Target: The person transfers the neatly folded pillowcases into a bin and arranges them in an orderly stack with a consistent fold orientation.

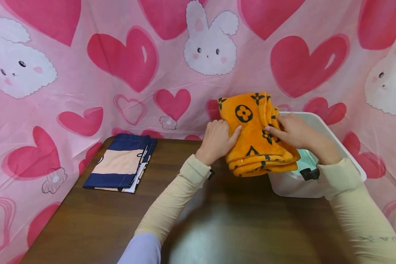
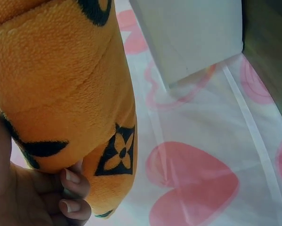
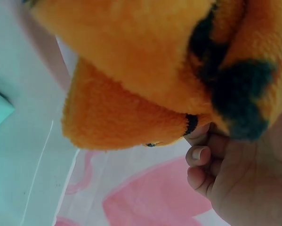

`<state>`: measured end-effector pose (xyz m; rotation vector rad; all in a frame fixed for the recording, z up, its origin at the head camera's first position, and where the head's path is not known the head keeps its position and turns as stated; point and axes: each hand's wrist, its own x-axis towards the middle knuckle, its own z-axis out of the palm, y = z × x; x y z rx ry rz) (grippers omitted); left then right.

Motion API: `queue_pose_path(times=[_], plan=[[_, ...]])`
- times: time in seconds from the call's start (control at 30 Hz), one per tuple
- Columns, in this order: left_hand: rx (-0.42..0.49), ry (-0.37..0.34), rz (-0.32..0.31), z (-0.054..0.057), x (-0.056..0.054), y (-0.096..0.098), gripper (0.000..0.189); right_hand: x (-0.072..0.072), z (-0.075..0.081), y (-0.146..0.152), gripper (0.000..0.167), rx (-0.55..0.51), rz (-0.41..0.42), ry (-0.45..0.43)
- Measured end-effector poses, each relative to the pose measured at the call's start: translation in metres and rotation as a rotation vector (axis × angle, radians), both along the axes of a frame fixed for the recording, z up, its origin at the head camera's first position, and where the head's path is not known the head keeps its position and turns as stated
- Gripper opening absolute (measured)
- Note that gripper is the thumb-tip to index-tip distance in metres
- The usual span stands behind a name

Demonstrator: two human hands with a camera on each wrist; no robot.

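A folded orange plush blanket (image 1: 247, 132) with black flower motifs is held up over the table, beside the white bin. My left hand (image 1: 218, 141) grips its left edge, thumb on the front face; in the left wrist view the fingers (image 2: 72, 176) curl round the cloth. At the opposite edge my right hand (image 1: 295, 132) pinches the folded layers, thumb in front. The right wrist view shows curled fingers (image 3: 199, 155) under a fold of the blanket (image 3: 131, 61). The blanket's lower right corner overlaps the bin's near left side in the head view.
A white plastic bin (image 1: 297, 185) with mint-green cloth (image 1: 305, 161) inside stands on the right of the brown wooden table (image 1: 250, 223). A folded navy and cream cloth (image 1: 120, 161) lies at the back left. Pink heart-and-rabbit fabric (image 1: 171, 69) hangs behind and at the sides.
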<state>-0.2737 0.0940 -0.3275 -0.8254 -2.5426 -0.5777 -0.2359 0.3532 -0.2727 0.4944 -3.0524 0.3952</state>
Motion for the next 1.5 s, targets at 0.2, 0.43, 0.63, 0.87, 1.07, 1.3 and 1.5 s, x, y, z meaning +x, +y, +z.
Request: queue_pose_path(times=[0.2,0.43,0.63,0.87,1.07,1.3,1.5], plan=[[0.032,-0.027,0.003,0.004,0.000,0.010,0.048,-0.001,0.003,0.010,0.033,-0.036,-0.003,-0.028],[0.071,-0.052,-0.008,0.005,0.000,0.019,0.045,-0.004,0.006,0.020,0.035,-0.029,-0.012,-0.033],[0.082,-0.076,-0.048,0.004,0.001,0.025,0.043,-0.006,0.007,0.029,0.036,0.004,-0.037,-0.009],[0.068,-0.068,-0.034,0.001,-0.002,0.033,0.043,-0.010,0.008,0.035,0.040,0.004,-0.067,-0.027],[0.050,-0.041,-0.011,-0.002,-0.007,0.042,0.045,-0.013,0.010,0.040,0.041,-0.016,-0.088,-0.051],[0.056,-0.061,-0.026,-0.005,-0.015,0.051,0.045,-0.017,0.006,0.052,0.048,-0.035,-0.124,-0.102],[0.041,-0.059,-0.040,-0.010,-0.019,0.061,0.045,-0.019,0.001,0.063,0.053,-0.023,-0.151,-0.115]])
